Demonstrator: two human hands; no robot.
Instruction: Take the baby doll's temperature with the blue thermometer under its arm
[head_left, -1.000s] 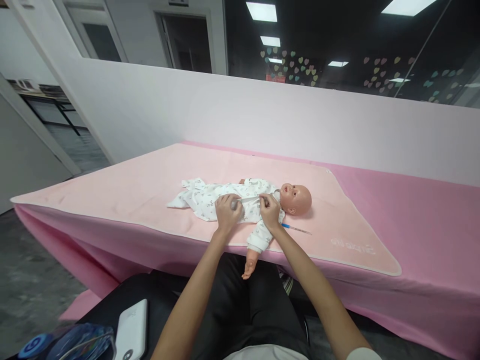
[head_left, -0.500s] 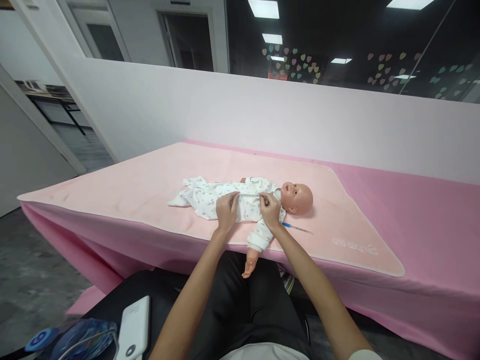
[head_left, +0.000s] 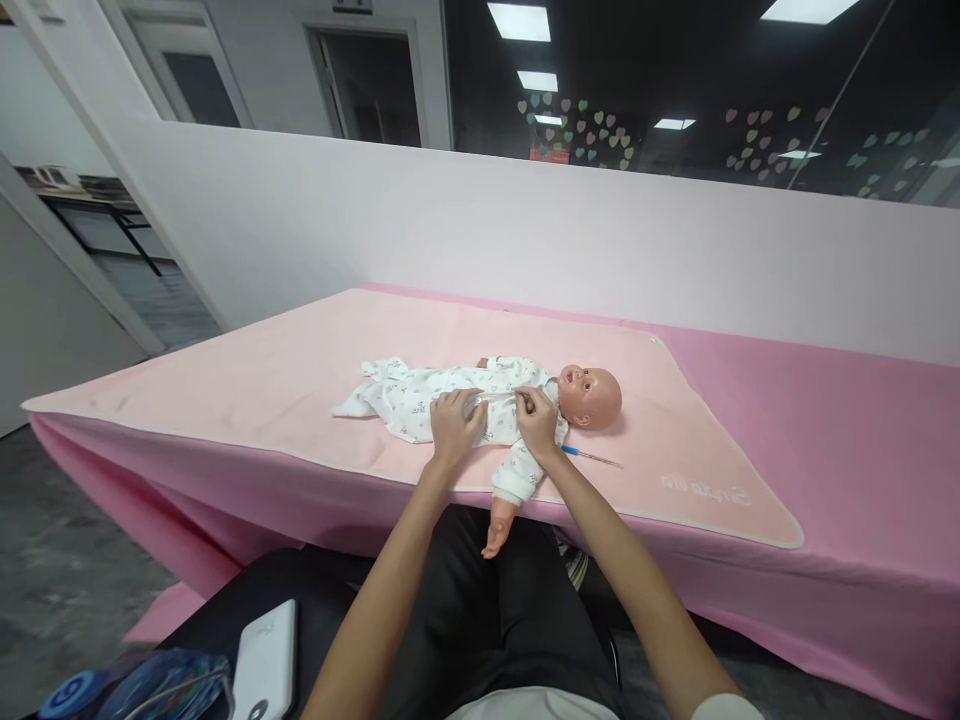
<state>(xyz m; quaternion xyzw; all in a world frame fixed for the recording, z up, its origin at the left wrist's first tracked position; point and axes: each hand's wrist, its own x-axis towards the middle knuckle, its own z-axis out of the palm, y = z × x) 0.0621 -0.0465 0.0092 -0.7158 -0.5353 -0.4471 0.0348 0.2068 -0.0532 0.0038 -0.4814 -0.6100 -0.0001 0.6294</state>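
A baby doll [head_left: 590, 397] lies on its back on the mat, head to the right, dressed in a white patterned garment [head_left: 412, 405]. My left hand [head_left: 454, 428] pinches the garment's front edge at about the waist. Nearer the doll's neck, my right hand [head_left: 536, 420] has closed fingertips on the same edge, and a strip of cloth runs between both hands. One doll arm [head_left: 499, 525] hangs over the table's near edge. Beside my right wrist is a thin clear stick with a blue end [head_left: 592, 457], resembling a thermometer.
A pale pink mat [head_left: 285, 370] covers much of the table, over a darker pink cloth [head_left: 862, 430]. Behind stands a white half-wall [head_left: 525, 230] with glass above. At lower left, a white power bank [head_left: 265, 655] with a cable lies on a black surface beside a blue plastic item [head_left: 169, 685].
My left hand's fingers have shifted slightly on the garment's front edge, which now looks less straight. My right hand stays near the collar. The whole view has moved a little.
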